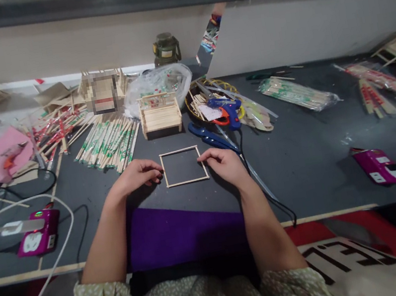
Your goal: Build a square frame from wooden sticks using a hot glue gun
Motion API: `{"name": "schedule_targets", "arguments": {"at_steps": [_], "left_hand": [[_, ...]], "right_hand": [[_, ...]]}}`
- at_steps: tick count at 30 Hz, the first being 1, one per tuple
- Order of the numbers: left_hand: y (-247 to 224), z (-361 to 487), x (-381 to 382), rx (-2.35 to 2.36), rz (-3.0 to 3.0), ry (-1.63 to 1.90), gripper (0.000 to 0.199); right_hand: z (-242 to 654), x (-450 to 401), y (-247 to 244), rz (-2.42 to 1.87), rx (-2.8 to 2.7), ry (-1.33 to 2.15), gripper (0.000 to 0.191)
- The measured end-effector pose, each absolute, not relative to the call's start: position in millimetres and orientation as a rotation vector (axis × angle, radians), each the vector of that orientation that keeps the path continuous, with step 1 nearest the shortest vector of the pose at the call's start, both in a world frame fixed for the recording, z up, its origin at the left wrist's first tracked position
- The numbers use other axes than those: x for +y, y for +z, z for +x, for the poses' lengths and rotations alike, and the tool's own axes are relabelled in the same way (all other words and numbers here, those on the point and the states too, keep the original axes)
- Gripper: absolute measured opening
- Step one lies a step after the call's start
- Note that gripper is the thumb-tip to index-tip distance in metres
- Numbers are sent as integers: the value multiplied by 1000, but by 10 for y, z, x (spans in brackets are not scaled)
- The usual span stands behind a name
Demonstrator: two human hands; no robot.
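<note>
A rectangular frame of thin wooden sticks [187,182] lies on the dark table in front of me, its four corners joined. My left hand [141,174] is at its left side, fingers curled and the tips against the stick. On the opposite side my right hand [223,165] pinches the right stick between thumb and forefinger. Just beyond the frame stands a small bench built of sticks [161,116]. A purple cloth [182,232] lies between my forearms at the table's near edge.
Wrapped chopsticks [108,142] are heaped at back left. A blue glue gun [227,109] rests on a basket at back right, its black cord running toward the table edge. Purple power sockets [38,232] with cables sit at both sides. A packet of chopsticks [295,92] lies right.
</note>
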State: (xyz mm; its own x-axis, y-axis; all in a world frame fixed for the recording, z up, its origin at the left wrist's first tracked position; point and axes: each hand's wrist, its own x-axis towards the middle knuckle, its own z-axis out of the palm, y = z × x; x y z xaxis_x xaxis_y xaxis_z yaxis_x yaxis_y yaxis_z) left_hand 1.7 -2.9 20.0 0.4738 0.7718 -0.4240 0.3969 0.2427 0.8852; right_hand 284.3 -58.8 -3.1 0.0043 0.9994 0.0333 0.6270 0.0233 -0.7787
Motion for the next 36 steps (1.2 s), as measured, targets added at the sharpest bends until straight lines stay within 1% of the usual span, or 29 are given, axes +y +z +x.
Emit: {"name": "schedule_targets", "arguments": {"at_steps": [4, 7, 11, 15, 19, 22, 27, 29, 31, 34, 35, 36], "left_hand": [[158, 28, -15, 1219, 1426, 415, 15], [105, 64, -17, 1297, 1519, 425, 15], [42, 106, -23, 1312, 1674, 411, 15], [40, 104, -10, 1332, 1735, 423, 14], [99, 95, 6, 1386, 1720, 611, 16], [132, 93, 15, 1411, 1685, 801, 18], [81, 81, 55, 1452, 1585, 973, 22], [40, 74, 78, 1468, 1545, 1022, 22], [3, 65, 96, 1496, 1523, 1054, 22], [-36, 44, 104, 1546, 1528, 1087, 22], [-46, 34, 102, 1557, 1533, 1104, 22], [-54, 25, 98, 1568, 1535, 1126, 22]], "right_hand": [[2851, -608, 33, -1791, -1608, 632, 26], [2814, -588, 29, -1891, -1507, 603, 25], [2719, -555, -13, -1998, -1603, 573, 22], [2684, -565, -26, -1965, -1559, 540, 21], [2757, -622, 21, -1779, -1434, 419, 25], [2809, -664, 79, -1626, -1649, 406, 26], [2719, -675, 153, -1483, -2181, 378, 42], [2626, -648, 170, -1459, -2353, 332, 44], [2535, -604, 189, -1457, -2487, 265, 37], [2444, -541, 237, -1511, -2625, 215, 16], [2427, -528, 262, -1533, -2651, 216, 14], [2415, -523, 291, -1547, -2666, 221, 16]]}}
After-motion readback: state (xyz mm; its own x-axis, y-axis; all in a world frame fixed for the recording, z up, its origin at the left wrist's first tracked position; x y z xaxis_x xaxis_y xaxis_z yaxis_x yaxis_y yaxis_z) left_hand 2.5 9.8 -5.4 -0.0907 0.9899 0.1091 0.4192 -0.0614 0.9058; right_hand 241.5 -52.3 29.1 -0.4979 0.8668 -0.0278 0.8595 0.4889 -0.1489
